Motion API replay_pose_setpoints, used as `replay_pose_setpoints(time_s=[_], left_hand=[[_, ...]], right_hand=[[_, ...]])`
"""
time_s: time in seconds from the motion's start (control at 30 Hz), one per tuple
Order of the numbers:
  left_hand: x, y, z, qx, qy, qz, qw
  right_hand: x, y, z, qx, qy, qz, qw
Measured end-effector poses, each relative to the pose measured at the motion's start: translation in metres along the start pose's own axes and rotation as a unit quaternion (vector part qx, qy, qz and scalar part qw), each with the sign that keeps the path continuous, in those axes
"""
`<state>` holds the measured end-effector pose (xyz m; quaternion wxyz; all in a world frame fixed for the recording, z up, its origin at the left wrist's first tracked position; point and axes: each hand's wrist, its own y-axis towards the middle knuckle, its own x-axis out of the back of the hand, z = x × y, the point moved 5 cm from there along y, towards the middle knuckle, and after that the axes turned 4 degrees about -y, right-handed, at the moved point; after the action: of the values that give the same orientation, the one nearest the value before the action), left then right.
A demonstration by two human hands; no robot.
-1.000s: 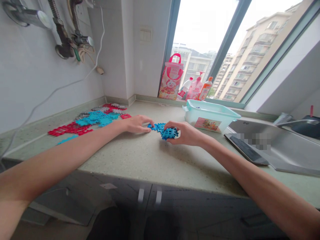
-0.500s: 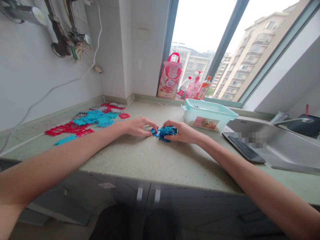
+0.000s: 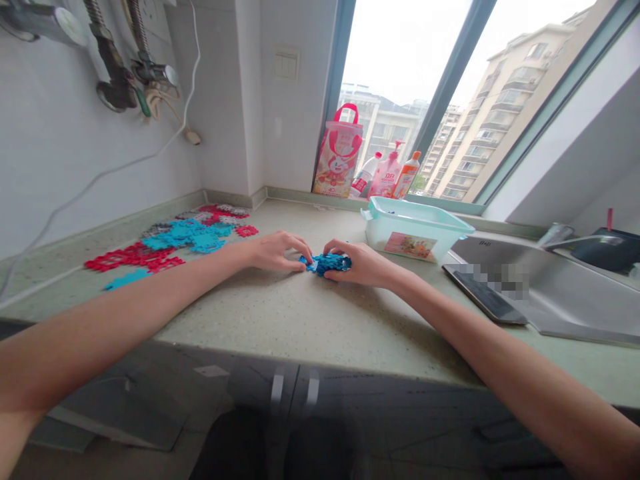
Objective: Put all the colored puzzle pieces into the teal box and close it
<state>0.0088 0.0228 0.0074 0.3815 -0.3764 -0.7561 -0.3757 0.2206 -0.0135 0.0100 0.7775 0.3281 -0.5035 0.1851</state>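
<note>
A small cluster of blue plastic interlocking pieces (image 3: pixel 326 264) lies on the pale green countertop (image 3: pixel 300 313) between my two hands. My left hand (image 3: pixel 275 252) rests on the counter with its fingers pinched on the cluster's left edge. My right hand (image 3: pixel 361 263) is curled round the cluster's right side and covers part of it. Both hands touch the same blue cluster.
Several loose red, blue and grey pieces (image 3: pixel 170 239) lie at the far left by the wall. A pale teal plastic tub (image 3: pixel 415 231) stands behind my right hand. Right of it are a dark tablet (image 3: pixel 483 301) and a steel sink (image 3: pixel 575 293). Bottles and a pink bag (image 3: pixel 339 153) stand on the window sill.
My right hand has brought its blue piece leftward against the pieces under my left hand; the two hands have closed in on one cluster.
</note>
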Motion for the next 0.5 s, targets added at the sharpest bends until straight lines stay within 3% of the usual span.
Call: replay_pose_setpoints(time_s=[0.2,0.5], left_hand=[[0.000,0.001,0.002,0.004,-0.012,-0.002,1.000],[0.007,-0.002,0.021,0.039,0.020,-0.019,0.999]], right_hand=[[-0.002,-0.001,0.007,0.000,-0.025,0.012,1.000],[0.006,-0.002,0.010,0.013,-0.065,0.009,0.998]])
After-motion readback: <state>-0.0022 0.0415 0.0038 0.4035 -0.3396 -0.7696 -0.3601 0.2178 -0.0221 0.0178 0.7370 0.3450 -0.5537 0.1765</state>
